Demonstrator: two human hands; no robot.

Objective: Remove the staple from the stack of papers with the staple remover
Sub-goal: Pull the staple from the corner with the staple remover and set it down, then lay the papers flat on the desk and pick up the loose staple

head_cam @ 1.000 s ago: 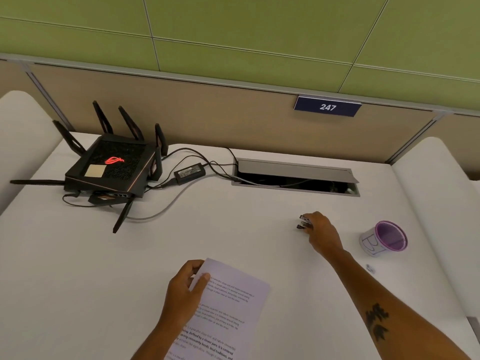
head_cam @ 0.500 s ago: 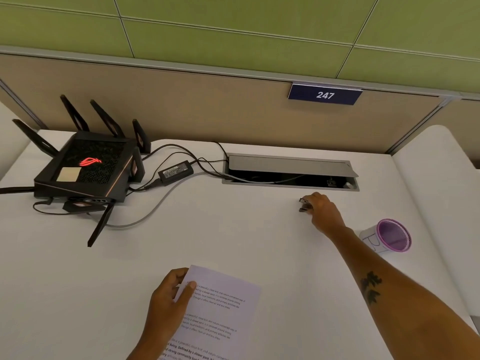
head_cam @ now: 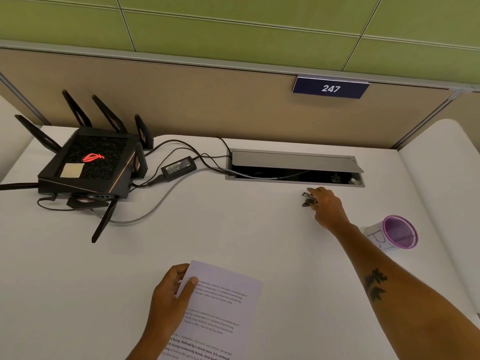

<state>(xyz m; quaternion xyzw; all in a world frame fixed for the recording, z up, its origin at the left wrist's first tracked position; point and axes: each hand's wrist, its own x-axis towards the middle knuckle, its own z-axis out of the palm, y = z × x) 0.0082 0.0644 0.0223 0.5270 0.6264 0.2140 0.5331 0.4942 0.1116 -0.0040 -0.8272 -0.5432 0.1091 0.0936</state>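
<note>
The stack of papers (head_cam: 220, 307), white with printed text, lies on the white desk near the front edge. My left hand (head_cam: 171, 294) grips its upper left corner, thumb on top. The staple is too small to make out. Farther back and to the right, my right hand (head_cam: 328, 207) reaches out with its fingers closed around the dark metal staple remover (head_cam: 308, 200), which sits at desk level just in front of the cable tray. Its jaws stick out to the left of my fingers.
A black router (head_cam: 88, 165) with several antennas, a power brick (head_cam: 178, 167) and cables fill the back left. An open grey cable tray (head_cam: 294, 168) is set into the desk at the back. A purple-rimmed cup (head_cam: 394, 232) stands at the right.
The view has shifted a little between frames. My right hand stays closed on the staple remover near the cable tray, and my left hand keeps its hold on the paper corner.
</note>
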